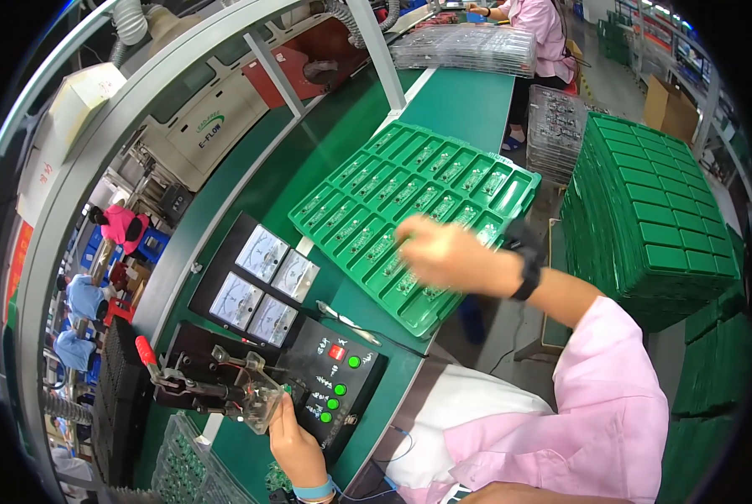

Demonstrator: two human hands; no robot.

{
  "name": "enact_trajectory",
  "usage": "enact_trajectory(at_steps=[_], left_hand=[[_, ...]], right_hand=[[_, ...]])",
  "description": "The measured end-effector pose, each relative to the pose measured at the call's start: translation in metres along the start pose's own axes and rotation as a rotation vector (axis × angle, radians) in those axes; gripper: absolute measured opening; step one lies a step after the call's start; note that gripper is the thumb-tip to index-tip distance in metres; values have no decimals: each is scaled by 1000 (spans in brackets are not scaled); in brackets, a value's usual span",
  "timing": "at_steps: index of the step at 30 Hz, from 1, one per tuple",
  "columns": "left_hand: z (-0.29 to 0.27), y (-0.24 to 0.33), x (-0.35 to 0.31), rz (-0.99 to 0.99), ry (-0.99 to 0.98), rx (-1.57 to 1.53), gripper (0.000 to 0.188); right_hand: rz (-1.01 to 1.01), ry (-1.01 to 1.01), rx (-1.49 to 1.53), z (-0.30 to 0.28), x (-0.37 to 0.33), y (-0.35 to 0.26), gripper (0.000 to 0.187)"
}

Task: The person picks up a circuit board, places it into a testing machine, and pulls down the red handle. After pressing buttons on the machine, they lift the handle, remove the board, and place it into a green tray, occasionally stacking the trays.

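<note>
My left hand [296, 441], with a blue wrist strap, is at the test fixture [225, 382]. Its fingers are pressed together beside the fixture's clear plastic block [260, 401]; a bit of green shows at the fingertips, too small to name. The fixture has a toggle clamp with a red handle [146, 350]. My right hand [455, 259], a black watch on its wrist, hovers over the near right part of a green compartment tray [355, 256]. Motion smears its fingers, so any hold is unclear. Small circuit boards [359, 238] lie in most of the tray's pockets.
A black control box [342, 374] with green buttons and a red switch adjoins a panel of dial meters [258, 281]. Stacked green trays [644, 210] stand at the right. A clear tray of green boards [187, 466] lies near left. A co-worker in pink [544, 38] is beyond.
</note>
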State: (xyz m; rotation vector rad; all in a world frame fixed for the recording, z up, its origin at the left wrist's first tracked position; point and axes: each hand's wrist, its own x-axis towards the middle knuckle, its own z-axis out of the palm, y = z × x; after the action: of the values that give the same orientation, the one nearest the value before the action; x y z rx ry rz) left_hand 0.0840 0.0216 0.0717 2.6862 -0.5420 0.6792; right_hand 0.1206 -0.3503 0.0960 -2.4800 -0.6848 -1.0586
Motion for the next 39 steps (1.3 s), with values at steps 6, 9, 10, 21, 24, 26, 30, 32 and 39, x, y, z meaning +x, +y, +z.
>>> enact_trajectory(at_steps=[6, 9, 10, 21, 24, 26, 30, 32, 39], left_hand=[[-8, 14, -4, 11, -47, -5, 36], [-14, 25, 4, 130, -34, 76, 41], [-18, 31, 3, 120, -36, 77, 41], [-89, 18, 114, 29, 612, 7, 38], [-104, -3, 136, -292, 463, -534, 39], [-76, -6, 110, 124, 638, -445, 48], [-50, 12, 39, 397, 484, -226, 65], [-45, -6, 6, 355, 507, -194, 71], [-32, -29, -52, -197, 240, -467, 82]], right_hand=[[563, 142, -221, -71, -102, 104, 20], [615, 39, -302, -79, -129, 106, 21], [638, -10, -336, -78, -133, 103, 22], [424, -120, -114, -55, -58, 15, 32], [159, -171, 110, -31, -21, -42, 34], [-47, -287, 252, -8, -8, -70, 40], [-255, -407, 430, 33, -11, -107, 46], [-259, -360, 417, 50, -12, -122, 47], [-382, 90, 340, 71, -5, -147, 53]])
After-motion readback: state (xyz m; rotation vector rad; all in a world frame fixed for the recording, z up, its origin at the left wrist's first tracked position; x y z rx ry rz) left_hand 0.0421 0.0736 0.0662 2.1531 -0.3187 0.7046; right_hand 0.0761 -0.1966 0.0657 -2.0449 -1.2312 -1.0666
